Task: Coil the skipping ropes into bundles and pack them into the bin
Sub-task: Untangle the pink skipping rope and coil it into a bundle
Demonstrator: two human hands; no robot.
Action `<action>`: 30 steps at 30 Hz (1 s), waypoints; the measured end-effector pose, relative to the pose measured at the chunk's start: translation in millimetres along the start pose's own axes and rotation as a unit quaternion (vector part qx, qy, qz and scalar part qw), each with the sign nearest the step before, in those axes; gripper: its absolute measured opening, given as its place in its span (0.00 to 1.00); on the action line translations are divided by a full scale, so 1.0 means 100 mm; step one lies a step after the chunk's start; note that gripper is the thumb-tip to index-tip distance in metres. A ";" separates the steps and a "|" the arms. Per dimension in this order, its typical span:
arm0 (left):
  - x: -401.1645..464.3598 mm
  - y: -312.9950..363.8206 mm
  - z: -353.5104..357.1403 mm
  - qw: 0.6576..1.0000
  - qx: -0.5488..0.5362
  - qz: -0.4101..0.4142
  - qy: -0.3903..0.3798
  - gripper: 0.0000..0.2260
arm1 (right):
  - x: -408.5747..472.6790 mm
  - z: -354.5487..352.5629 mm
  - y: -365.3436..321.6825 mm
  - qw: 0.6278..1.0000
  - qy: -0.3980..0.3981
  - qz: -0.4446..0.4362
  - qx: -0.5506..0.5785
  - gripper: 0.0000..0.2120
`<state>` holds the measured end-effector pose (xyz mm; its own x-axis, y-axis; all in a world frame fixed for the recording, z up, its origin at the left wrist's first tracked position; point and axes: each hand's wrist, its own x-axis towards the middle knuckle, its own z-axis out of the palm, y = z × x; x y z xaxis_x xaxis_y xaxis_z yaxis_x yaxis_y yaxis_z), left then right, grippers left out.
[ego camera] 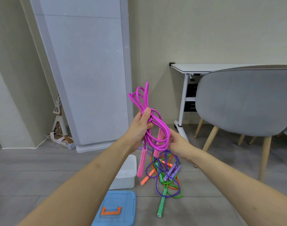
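Holding the pink rope (pixel 149 128) coils pinched in our left hand (pixel 142 126), we should tuck the loops with the relaxed right hand (pixel 178 142) before binning.

Office room: desk (pixel 204 68), grey chair (pixel 245 101), tiled floor (pixel 41 168)

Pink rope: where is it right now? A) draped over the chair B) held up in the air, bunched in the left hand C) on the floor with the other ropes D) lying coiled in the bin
B: the left hand grips the looped pink rope in mid-air, its pink handles dangling above the white bin and the floor tangle; the right hand touches the lower loops.
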<state>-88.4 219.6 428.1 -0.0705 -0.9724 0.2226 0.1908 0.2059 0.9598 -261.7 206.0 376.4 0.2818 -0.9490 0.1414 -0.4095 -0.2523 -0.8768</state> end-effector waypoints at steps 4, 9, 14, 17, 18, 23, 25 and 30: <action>0.00 0.02 0.00 1.000 -0.007 0.008 -0.008 0.12 | 0.05 -0.01 -0.01 1.000 0.013 -0.001 -0.026 0.10; -0.02 0.03 -0.03 0.999 -0.021 -0.013 -0.028 0.12 | 0.06 -0.10 -0.11 0.995 0.088 -0.010 0.056 0.03; -0.02 -0.06 -0.03 0.997 0.019 -0.029 -0.069 0.12 | 0.08 -0.21 -0.36 0.968 0.121 0.020 0.217 0.07; 0.00 -0.10 -0.05 0.994 0.062 -0.032 -0.084 0.12 | 0.06 -0.27 -0.49 0.954 0.115 0.012 0.275 0.09; 0.00 -0.10 -0.05 0.993 0.078 -0.034 -0.087 0.13 | 0.05 -0.29 -0.52 0.950 0.113 0.012 0.290 0.13; 0.00 -0.12 -0.03 0.993 0.090 -0.030 -0.071 0.14 | 0.00 -0.31 -0.57 0.922 0.078 0.041 0.378 0.29; -0.01 -0.13 -0.02 0.994 0.079 -0.024 -0.065 0.14 | -0.01 -0.28 -0.56 0.909 0.067 0.060 0.406 0.29; -0.07 -0.11 0.00 0.998 0.047 -0.009 -0.041 0.14 | 0.00 -0.19 -0.57 0.900 0.042 0.081 0.426 0.25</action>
<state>-90.1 224.1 416.2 -0.1543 -0.9645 0.2145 0.0966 0.2013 0.9747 -255.1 216.9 434.7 0.1973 -0.9802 -0.0176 0.3843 0.0939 -0.9184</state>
